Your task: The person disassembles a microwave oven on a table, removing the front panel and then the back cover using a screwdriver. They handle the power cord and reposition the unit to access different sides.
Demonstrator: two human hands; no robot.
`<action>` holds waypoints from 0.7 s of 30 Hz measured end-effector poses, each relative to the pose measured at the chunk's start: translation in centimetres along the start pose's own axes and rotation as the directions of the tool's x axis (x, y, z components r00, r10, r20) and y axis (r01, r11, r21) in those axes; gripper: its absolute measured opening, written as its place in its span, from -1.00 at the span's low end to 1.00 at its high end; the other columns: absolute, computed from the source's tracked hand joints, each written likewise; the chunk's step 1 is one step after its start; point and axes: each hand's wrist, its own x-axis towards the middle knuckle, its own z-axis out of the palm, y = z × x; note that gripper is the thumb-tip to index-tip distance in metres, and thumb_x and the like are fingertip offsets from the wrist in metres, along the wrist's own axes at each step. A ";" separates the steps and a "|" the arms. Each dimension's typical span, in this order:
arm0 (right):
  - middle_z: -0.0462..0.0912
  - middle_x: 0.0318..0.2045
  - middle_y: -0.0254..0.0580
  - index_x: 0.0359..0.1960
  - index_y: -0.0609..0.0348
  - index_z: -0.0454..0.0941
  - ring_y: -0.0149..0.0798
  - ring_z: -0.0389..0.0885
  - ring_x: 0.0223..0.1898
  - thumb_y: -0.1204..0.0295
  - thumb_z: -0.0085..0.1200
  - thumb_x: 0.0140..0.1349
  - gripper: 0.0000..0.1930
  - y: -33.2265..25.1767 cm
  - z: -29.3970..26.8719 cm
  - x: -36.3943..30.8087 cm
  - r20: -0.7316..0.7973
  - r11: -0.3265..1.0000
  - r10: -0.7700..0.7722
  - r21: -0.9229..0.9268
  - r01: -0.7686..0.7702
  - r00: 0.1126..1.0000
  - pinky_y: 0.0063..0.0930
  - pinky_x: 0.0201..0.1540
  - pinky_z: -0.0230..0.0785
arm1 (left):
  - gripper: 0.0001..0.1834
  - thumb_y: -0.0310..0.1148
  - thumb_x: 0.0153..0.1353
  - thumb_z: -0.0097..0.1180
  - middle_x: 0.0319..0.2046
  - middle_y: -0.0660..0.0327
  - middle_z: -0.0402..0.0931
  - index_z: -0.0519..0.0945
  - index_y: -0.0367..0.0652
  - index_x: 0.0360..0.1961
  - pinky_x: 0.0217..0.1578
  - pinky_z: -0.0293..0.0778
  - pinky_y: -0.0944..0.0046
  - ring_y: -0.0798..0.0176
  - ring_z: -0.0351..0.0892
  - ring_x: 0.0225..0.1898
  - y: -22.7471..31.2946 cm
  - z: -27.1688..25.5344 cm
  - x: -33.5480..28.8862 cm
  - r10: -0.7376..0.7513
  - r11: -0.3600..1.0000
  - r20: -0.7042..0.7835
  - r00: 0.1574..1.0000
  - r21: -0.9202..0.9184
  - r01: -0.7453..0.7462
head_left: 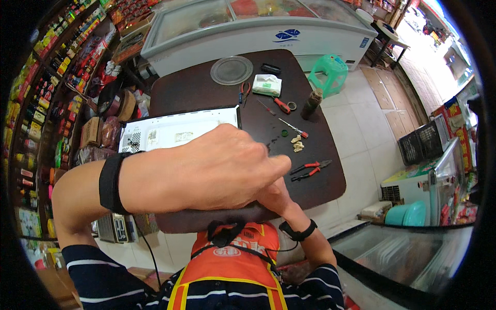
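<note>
My left hand (243,168) reaches across the middle of the view, its back turned up and its fingers curled closed. What it grips, if anything, is hidden underneath. Against it, near the table's front edge, is my right hand (275,198), whose fingers are covered by the left one. Behind my left forearm lies a white metal appliance casing (206,121) with vent holes and labels, partly hidden. To the right of my hands rest red-and-black pliers (312,168). Beyond them are a screwdriver (294,128), crumpled tissue (298,146) and a green cap (284,133).
The dark table (330,191) also carries a glass plate (231,70), a tissue pack (267,85), another pair of pliers (244,93), a red-handled screwdriver (282,106) and a brown bottle (312,105). Around it stand a green stool (329,72), a chest freezer (248,41) and stocked shelves (39,113).
</note>
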 end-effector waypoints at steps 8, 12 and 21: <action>0.70 -0.06 -0.13 0.14 0.18 0.61 -0.27 0.72 -0.15 0.65 0.46 0.18 -0.52 -0.2 0.1 0.0 0.044 0.991 0.090 0.097 -0.094 0.995 -0.37 -0.07 0.62 | -0.63 -0.26 0.27 0.38 -0.23 0.03 0.57 0.54 -0.17 0.00 -0.27 0.63 -0.07 -0.11 0.72 -0.31 -1.2 0.3 -0.4 0.077 0.987 -0.104 0.992 0.148 -0.061; 0.71 -0.10 0.00 0.14 0.20 0.62 -0.08 0.76 -0.13 0.58 0.48 0.16 -0.51 -0.3 0.2 0.2 -0.030 0.994 0.083 -0.071 -0.085 0.996 -0.27 -0.06 0.62 | -0.63 -0.29 0.21 0.40 -0.13 0.01 0.54 0.57 -0.20 -0.04 -0.33 0.63 0.01 -0.06 0.71 -0.25 -1.3 0.4 0.0 0.294 0.952 -0.214 0.932 0.150 -0.266; 0.73 -0.04 0.00 0.04 0.18 0.65 0.00 0.75 -0.05 0.54 0.49 0.16 -0.60 -0.1 0.1 0.2 0.048 0.990 0.128 -0.060 -0.125 0.991 -0.22 -0.04 0.61 | -0.68 -0.43 0.24 0.26 -0.18 -0.03 0.53 0.50 -0.22 -0.01 -0.20 0.62 -0.08 -0.18 0.68 -0.20 -1.5 0.7 -0.4 0.167 0.985 -0.186 0.968 0.068 -0.157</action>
